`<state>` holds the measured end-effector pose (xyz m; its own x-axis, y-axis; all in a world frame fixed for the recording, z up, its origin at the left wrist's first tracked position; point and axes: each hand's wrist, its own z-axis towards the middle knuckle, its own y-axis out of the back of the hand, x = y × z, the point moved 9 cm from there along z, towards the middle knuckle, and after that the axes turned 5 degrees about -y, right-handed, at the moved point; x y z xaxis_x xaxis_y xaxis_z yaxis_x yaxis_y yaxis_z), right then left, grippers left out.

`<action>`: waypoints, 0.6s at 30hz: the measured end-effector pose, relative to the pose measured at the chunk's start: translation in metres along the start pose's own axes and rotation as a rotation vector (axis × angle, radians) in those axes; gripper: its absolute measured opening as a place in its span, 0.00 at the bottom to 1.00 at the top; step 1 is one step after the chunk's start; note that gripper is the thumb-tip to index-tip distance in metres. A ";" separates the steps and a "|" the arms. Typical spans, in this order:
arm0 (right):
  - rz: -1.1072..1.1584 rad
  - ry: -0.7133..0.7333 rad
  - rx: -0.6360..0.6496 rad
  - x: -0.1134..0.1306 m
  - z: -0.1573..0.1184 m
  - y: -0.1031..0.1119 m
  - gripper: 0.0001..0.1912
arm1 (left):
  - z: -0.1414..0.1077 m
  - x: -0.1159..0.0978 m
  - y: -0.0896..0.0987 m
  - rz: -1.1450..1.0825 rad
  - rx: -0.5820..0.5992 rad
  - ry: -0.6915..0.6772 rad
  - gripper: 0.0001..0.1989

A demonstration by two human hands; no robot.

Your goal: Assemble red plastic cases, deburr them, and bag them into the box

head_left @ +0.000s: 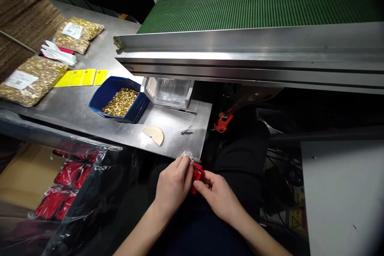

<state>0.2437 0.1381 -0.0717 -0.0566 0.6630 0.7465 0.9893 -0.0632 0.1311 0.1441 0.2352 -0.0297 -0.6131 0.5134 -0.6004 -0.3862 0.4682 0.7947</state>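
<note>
- Head view: I have the red piece [197,174] between my two hands, above my lap and just off the near corner of the metal table [177,147].
- My left hand [172,180] is bent closed on its left side; most of those fingertips are hidden behind my knuckles. My right hand [222,196] pinches its right side, thumb on top and fingers curled below.
- Some clear plastic [188,154] shows just past my left fingertips; I cannot tell whether I grip it or it only touches.
- I judge the step in hand to be close fingerwork on this piece. The next move calls for one hand holding it steady while the other works, with the plastic kept from snagging.
- Edges: the table corner sits right beyond my fingers, so a forward push could knock it. Farther out, the conveyor's metal rail [240,46] crosses ahead of both hands, a hard limit for reaching.
- Beyond my left hand, on the table, lie the wooden half disc [155,134] and a small metal tool [186,130]; the blue bin [142,106] stands farther off. A low sweep could catch them.
- Room: the easiest space seems to be back over my lap and out right, before the white surface [339,192].
</note>
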 end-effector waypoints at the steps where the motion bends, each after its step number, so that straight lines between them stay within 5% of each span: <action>1: 0.062 0.005 0.014 -0.001 0.002 0.002 0.17 | -0.002 -0.004 0.001 -0.043 0.001 -0.016 0.11; 6: 0.317 0.017 0.062 -0.005 0.009 0.005 0.20 | -0.016 -0.025 0.003 -0.234 -0.048 -0.120 0.06; 12: 0.145 0.042 0.166 0.003 0.009 -0.005 0.08 | -0.021 -0.052 -0.003 -0.102 -0.135 -0.288 0.09; 18: 0.315 0.034 0.199 -0.001 0.018 -0.005 0.11 | -0.025 -0.074 -0.010 -0.139 -0.100 -0.334 0.11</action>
<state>0.2414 0.1509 -0.0850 0.2538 0.6088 0.7516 0.9655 -0.1121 -0.2352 0.1758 0.1747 0.0090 -0.2975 0.6639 -0.6861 -0.5259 0.4858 0.6982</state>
